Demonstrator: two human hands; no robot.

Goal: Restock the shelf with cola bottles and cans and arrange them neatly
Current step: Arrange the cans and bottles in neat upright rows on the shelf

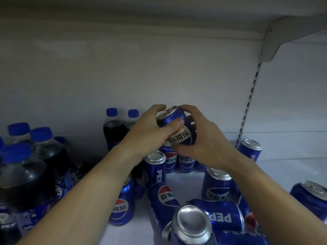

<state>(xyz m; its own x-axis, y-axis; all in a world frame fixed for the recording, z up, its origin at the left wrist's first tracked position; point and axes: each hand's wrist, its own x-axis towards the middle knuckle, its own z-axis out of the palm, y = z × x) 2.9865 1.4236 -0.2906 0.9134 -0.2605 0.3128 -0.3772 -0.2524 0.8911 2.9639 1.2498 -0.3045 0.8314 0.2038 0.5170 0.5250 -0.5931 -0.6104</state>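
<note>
Head view: you are holding one blue cola can [176,127] tilted at the centre of the frame, above the white shelf [283,167]. Your left hand [150,133] is wrapping its fingers over the top rim, thumb pressing the side. Your right hand [205,138] is curling around the can's right side. Upright and toppled cans [217,184] are crowding the lower right; cola bottles [26,167] are standing at the left.

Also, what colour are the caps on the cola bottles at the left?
Blue caps on the cola bottles; the head view, the only one, shows it.
</note>
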